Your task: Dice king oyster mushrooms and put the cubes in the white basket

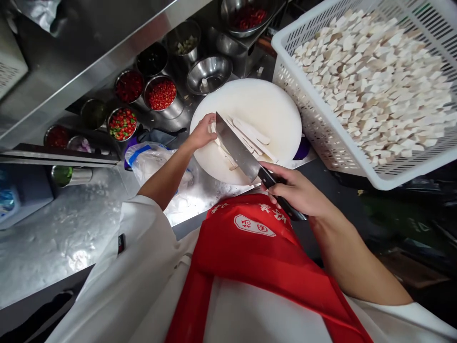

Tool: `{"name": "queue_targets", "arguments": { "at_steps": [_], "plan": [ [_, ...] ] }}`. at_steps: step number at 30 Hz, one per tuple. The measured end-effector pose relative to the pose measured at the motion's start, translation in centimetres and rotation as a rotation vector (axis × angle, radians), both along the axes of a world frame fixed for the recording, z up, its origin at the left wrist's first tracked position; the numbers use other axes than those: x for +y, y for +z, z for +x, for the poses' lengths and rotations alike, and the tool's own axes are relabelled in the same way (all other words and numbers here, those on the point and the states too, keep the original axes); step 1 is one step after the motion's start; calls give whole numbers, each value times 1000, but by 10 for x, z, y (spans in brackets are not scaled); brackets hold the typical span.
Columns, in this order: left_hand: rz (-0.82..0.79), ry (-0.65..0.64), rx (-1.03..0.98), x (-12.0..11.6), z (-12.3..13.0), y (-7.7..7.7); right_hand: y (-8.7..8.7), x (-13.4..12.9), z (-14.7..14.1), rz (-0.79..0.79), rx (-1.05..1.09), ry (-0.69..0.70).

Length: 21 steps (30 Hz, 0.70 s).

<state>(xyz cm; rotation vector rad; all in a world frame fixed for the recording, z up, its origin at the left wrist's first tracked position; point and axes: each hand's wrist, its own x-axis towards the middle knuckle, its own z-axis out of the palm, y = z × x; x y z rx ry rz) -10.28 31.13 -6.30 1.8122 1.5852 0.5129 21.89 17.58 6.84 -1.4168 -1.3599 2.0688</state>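
Note:
My right hand (293, 188) is wrapped around the black handle of a broad kitchen knife (235, 147). Its blade points up and left across a round white cutting board (285, 109). At the blade's far end, my left hand (204, 132) has its fingers curled over pale mushroom slices, partly hidden behind the blade. More long mushroom slices (250, 131), white with tan edges like king oyster mushroom, lie side by side to the right of the knife. A few narrow strips (230, 161) rest on the board left of the blade.
A white perforated basket (321, 124) piled with cut mushroom chunks (378, 81) stands at the right. Behind the board are a steel bowl (209, 75) and pots of chopped red chillies (162, 94). A plastic bag (153, 164) lies left of the board. A steel shelf edge (107, 59) overhangs the pots.

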Motion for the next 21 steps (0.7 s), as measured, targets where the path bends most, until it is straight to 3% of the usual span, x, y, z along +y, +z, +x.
{"name": "queue_targets", "arguments": {
  "at_steps": [7,11,14,16,18,21],
  "plan": [
    [-251,162,-124,29,-13,-10,-16,9,-6,65,-43,105],
    [-109,123,106,34,-21,-17,-8,3,6,172,-75,124],
    [139,-64,348,27,-27,-9,0,-17,37,182,-50,27],
    [218,-265,406,21,-22,3,3,-35,62,116,-69,-105],
    [184,-543,395,19,-5,15,3,-51,82,42,-109,-292],
    [60,-887,374,32,44,21,1,-68,98,-21,-159,-546]
  ]
}}
